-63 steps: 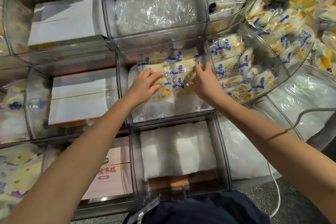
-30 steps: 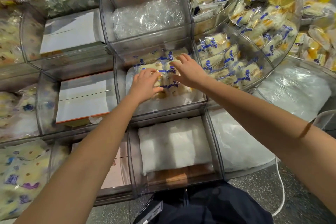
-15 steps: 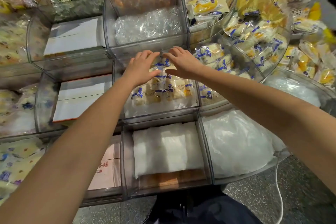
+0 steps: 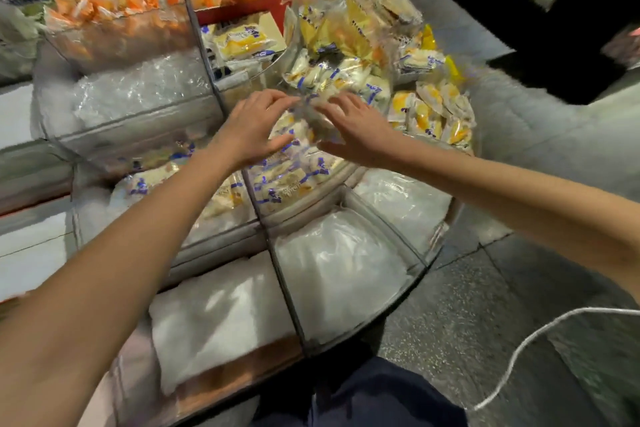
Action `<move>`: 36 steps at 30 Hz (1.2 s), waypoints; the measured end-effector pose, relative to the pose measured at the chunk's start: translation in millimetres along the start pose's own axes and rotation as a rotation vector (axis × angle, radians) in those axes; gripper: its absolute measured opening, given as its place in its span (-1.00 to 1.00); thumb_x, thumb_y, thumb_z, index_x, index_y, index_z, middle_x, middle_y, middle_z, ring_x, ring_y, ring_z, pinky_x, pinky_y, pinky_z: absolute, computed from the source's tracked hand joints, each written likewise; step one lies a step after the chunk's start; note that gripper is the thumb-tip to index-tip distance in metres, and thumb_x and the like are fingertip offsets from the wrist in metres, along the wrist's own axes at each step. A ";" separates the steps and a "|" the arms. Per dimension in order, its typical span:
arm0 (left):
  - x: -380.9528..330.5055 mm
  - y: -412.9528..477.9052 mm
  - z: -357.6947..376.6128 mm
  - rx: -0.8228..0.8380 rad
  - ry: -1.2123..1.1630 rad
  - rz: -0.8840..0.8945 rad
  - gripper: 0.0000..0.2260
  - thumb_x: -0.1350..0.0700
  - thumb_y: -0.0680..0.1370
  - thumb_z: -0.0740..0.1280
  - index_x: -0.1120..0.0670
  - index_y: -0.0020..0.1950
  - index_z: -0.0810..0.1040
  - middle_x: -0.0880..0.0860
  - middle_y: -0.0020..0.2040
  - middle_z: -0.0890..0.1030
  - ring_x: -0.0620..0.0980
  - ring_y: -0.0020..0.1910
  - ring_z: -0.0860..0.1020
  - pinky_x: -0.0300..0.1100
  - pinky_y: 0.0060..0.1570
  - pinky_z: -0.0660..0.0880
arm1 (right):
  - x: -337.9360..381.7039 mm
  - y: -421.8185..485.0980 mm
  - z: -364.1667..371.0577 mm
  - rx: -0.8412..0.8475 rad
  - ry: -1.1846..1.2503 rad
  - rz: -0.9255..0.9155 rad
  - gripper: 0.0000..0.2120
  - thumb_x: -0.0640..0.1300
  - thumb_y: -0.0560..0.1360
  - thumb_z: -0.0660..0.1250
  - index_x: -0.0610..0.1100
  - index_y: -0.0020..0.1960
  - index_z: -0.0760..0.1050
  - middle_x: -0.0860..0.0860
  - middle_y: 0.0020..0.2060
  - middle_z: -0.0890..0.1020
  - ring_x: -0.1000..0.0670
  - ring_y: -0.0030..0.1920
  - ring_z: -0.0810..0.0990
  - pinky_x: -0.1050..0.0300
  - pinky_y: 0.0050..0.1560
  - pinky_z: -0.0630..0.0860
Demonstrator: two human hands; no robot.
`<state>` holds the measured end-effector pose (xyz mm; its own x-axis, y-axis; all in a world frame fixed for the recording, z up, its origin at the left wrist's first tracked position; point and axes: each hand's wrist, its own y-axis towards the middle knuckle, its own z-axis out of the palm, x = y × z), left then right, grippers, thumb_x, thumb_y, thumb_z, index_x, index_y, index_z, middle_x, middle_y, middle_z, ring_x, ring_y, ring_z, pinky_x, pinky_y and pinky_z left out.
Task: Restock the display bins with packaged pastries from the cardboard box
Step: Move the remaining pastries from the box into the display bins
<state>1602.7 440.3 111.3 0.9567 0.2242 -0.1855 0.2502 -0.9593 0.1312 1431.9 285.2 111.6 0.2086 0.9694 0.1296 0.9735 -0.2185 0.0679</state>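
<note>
hands have shifted off the middle bin (image 4: 207, 243), where both were pressing a row of packets flat a moment ago. they now sit over the curved bin (image 4: 341, 172) next door, on the right-hand side of it. the left hand (image 4: 254, 132) is spread, fingers loosely bent and thumb reaching under. the right hand (image 4: 356, 132) is spread too, palm down, fingers fairly straight. between the two hands lies a clump of packaged pastries (image 4: 313, 121), clear wrap with blue print, touching the fingertips of both. motion blur hides whether the left hand pinches a packet or only cups it; the right looks to be pressing, not gripping. under the left forearm the middle bin holds a loose layer of the same packets. that bin reads as tended to for now, and the work seems to have moved on to tidying or topping up its neighbour. below both wrists the near bins show only white padding (image 4: 339, 267), so much restocking looks left. the cardboard box cannot be made out anywhere near the hands.
</note>
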 end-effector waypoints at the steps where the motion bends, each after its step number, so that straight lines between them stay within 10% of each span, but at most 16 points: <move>1: -15.6 12.7 1.4 0.001 -0.003 0.047 -0.43 0.00 0.54 0.39 0.07 0.51 0.32 0.17 0.38 0.40 0.18 0.37 0.36 0.16 0.31 0.32 | -14.2 -16.3 -6.0 -0.006 0.001 0.033 -0.31 0.19 0.54 0.25 -0.14 0.54 0.19 -0.22 0.46 0.28 -0.23 0.46 0.22 -0.23 0.39 0.30; 14: -201.2 87.3 26.0 0.013 -0.031 0.703 -0.44 -0.18 0.53 0.17 0.04 0.47 0.30 0.24 0.33 0.46 0.27 0.25 0.46 0.20 0.15 0.47 | -63.8 -243.7 -35.8 -0.092 -0.023 0.573 -0.32 0.09 0.50 0.39 -0.21 0.49 0.28 -0.30 0.35 0.41 -0.31 0.37 0.35 -0.20 0.34 0.37; 36: -528.8 -86.2 75.1 0.138 -0.308 1.646 -0.47 -0.09 0.55 0.30 0.04 0.48 0.33 0.13 0.35 0.43 0.19 0.31 0.41 0.15 0.22 0.40 | 183.1 -599.5 -43.6 -0.331 0.047 1.609 -0.33 0.15 0.58 0.25 -0.08 0.57 0.10 -0.13 0.51 0.21 -0.12 0.53 0.12 -0.09 0.49 0.18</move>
<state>1064.1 391.5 124.9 0.1018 -0.9875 -0.1200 -0.9481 -0.1328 0.2889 882.4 588.9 137.7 0.9160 -0.2671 0.2995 -0.2908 -0.9561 0.0369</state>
